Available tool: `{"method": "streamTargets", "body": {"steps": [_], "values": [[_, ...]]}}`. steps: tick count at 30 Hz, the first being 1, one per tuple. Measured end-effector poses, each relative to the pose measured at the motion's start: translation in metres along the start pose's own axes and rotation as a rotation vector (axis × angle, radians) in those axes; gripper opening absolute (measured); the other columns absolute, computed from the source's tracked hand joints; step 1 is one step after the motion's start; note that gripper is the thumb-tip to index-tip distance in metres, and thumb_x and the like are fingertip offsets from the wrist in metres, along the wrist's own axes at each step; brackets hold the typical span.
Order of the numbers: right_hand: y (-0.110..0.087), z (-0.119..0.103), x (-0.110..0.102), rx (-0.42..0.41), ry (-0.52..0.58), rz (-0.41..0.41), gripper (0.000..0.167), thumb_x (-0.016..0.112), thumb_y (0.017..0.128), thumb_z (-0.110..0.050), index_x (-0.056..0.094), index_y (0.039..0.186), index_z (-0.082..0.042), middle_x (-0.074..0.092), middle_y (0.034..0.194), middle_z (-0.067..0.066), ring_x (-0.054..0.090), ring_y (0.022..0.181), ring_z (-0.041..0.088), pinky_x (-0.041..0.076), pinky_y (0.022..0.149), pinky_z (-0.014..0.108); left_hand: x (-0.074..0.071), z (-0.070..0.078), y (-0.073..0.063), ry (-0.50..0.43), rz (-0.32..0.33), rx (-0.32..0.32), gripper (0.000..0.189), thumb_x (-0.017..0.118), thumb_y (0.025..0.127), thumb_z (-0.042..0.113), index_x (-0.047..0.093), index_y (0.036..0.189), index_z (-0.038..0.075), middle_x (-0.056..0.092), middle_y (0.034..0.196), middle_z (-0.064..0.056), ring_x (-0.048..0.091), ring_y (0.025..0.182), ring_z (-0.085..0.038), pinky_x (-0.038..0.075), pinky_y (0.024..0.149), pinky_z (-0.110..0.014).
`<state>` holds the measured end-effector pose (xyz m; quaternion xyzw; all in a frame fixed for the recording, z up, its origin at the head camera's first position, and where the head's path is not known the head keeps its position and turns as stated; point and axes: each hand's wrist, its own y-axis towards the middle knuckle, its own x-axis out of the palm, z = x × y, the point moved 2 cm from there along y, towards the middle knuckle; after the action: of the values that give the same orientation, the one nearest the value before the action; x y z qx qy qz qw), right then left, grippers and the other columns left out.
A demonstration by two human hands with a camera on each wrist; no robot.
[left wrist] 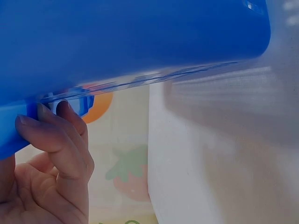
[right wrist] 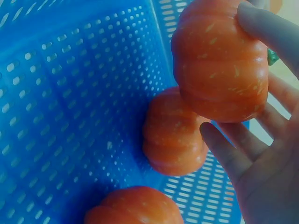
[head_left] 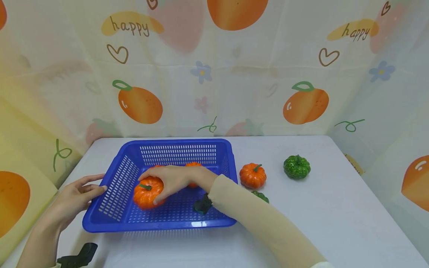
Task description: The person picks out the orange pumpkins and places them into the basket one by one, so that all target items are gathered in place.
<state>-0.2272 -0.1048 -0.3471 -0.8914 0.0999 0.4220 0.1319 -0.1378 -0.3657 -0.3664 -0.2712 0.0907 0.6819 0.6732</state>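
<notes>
My left hand (head_left: 75,199) grips the left rim of a blue perforated plastic basket (head_left: 161,225), fingertips and thumb at its edge; in the left wrist view, curled fingers (left wrist: 60,140) meet the rim. Inside the basket, my right hand (head_left: 175,180) holds a ribbed orange pumpkin (head_left: 145,195) with a green stem, its thumb on one side and fingers on the other. Behind it a second orange pumpkin (right wrist: 173,135) is mostly covered by the hand in the head view. A third orange pumpkin (head_left: 193,164) lies toward the back of the basket, partly hidden by the right wrist.
To the basket's right, an orange pumpkin (head_left: 253,175) and a green pumpkin (head_left: 297,167) sit on the white table (head_left: 348,223). Another green one (head_left: 260,195) shows partly behind the right sleeve (head_left: 258,223). A fruit-printed curtain (head_left: 234,100) hangs behind the table.
</notes>
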Motion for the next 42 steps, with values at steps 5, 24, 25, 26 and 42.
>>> {"method": "streamTargets", "body": {"steps": [5, 24, 25, 26, 42], "values": [[0.003, 0.001, 0.005, 0.026, 0.009, -0.030, 0.067, 0.070, 0.079, -0.037, 0.037, 0.136, -0.028, 0.042, 0.127, -0.012, 0.041, 0.106, 0.002, 0.036, 0.085, 0.010, 0.000, -0.001, 0.000, -0.002, -0.001, 0.002, 0.068, 0.058, 0.089, 0.038, 0.030, 0.141, 0.005, 0.064, 0.088, 0.008, 0.063, 0.076, -0.013, 0.054, 0.069, -0.029], [0.010, 0.000, 0.019, 0.019, -0.025, -0.095, 0.069, 0.068, 0.080, -0.041, 0.035, 0.139, -0.029, 0.040, 0.132, -0.013, 0.039, 0.108, 0.001, 0.033, 0.090, 0.012, 0.000, -0.001, 0.001, 0.014, 0.008, 0.001, 0.068, 0.058, 0.089, 0.040, 0.031, 0.141, 0.006, 0.064, 0.088, 0.010, 0.063, 0.076, -0.012, 0.054, 0.068, -0.029], [0.010, 0.000, 0.019, 0.022, -0.029, -0.101, 0.069, 0.067, 0.080, -0.041, 0.034, 0.140, -0.030, 0.040, 0.132, -0.014, 0.039, 0.108, 0.001, 0.032, 0.090, 0.013, -0.001, -0.001, 0.001, 0.013, 0.009, 0.005, 0.068, 0.058, 0.089, 0.040, 0.032, 0.141, 0.006, 0.064, 0.088, 0.010, 0.063, 0.076, -0.012, 0.054, 0.068, -0.029], [0.010, 0.000, 0.020, 0.022, -0.034, -0.106, 0.069, 0.067, 0.081, -0.041, 0.034, 0.140, -0.030, 0.039, 0.133, -0.014, 0.039, 0.108, 0.001, 0.032, 0.090, 0.013, -0.001, -0.001, 0.001, 0.014, 0.010, 0.007, 0.068, 0.058, 0.089, 0.040, 0.032, 0.141, 0.006, 0.064, 0.088, 0.010, 0.063, 0.076, -0.012, 0.054, 0.068, -0.029], [0.017, 0.003, 0.025, 0.063, -0.055, -0.157, 0.069, 0.068, 0.080, -0.040, 0.033, 0.140, -0.035, 0.038, 0.137, -0.014, 0.039, 0.113, 0.002, 0.033, 0.097, 0.019, -0.001, 0.000, -0.001, 0.015, 0.008, 0.004, 0.068, 0.058, 0.089, 0.039, 0.031, 0.141, 0.005, 0.064, 0.089, 0.009, 0.063, 0.077, -0.012, 0.054, 0.069, -0.028]]}}
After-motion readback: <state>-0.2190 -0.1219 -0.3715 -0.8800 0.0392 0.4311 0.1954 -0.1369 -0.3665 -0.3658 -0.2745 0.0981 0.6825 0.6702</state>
